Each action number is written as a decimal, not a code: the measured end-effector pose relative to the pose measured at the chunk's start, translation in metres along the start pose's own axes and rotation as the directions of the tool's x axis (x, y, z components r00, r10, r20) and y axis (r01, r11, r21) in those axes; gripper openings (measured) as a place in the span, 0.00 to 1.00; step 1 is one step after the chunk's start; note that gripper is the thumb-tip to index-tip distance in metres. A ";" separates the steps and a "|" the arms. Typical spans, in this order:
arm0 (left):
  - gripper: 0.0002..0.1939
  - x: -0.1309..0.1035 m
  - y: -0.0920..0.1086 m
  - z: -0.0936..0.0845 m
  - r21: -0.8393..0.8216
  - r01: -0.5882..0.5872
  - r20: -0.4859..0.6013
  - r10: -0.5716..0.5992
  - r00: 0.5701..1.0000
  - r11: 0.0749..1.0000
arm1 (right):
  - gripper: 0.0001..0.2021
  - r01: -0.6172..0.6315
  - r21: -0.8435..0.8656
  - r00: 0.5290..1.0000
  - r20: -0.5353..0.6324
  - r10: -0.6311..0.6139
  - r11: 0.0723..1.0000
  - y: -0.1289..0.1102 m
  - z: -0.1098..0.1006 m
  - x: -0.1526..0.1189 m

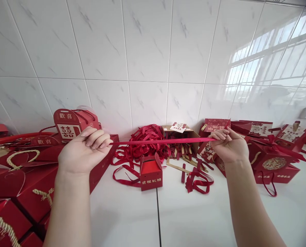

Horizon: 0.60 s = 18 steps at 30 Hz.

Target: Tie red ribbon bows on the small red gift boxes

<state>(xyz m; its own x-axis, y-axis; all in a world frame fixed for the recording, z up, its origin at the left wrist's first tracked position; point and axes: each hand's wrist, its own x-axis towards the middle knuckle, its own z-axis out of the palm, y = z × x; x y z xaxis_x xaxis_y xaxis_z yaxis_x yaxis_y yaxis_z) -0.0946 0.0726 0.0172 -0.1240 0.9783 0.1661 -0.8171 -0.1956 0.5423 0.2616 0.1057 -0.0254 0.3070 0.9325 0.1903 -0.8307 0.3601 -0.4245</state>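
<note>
Left hand (85, 151) and right hand (228, 144) gripping red ribbon (163, 141), stretching it midair, ribbon pile (148, 132) showing behind, small box (151, 182) standing lower, gift boxes (69, 132) flanking, white tabletop (191, 219) spreading in front

- Stretched red ribbon (158, 141) bars the gap between left hand (84, 151) and right hand (227, 145); open air above it, up the tiled wall (147, 41).
- White table (194, 216), near part: broad passage.
- Mid-table: small open box (151, 175) in the way; narrow bare strip on its right, as far as loose ribbon loops (190, 185).
- Rear: ribbon heap (147, 139) and cardboard carton (165, 129) block reach.
- Left side: crowded by stacked red boxes (37, 185).
- Right side: bow-topped box (273, 161) obstructs.
</note>
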 end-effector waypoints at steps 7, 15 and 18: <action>0.22 -0.003 0.007 0.002 0.305 -0.097 0.013 0.098 0.995 0.947 | 0.17 -0.042 -0.103 0.997 0.067 0.049 0.994 0.006 0.003 -0.004; 0.16 0.004 -0.011 -0.009 0.926 0.039 -0.020 -0.055 0.998 0.376 | 0.14 -0.052 -0.525 0.974 0.160 0.158 0.850 0.038 0.007 -0.007; 0.15 0.007 -0.022 -0.018 0.998 0.012 0.003 -0.249 0.969 0.058 | 0.17 -0.051 -0.706 0.956 0.169 0.238 0.706 0.052 0.002 -0.005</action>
<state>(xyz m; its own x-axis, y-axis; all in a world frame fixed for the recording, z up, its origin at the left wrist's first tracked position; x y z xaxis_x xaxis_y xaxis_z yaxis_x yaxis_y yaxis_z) -0.0878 0.0850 -0.0089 0.0848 0.9960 0.0283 0.5130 -0.0680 0.8557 0.2161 0.1195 -0.0463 0.0171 0.9729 0.2308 -0.2744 0.2265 -0.9346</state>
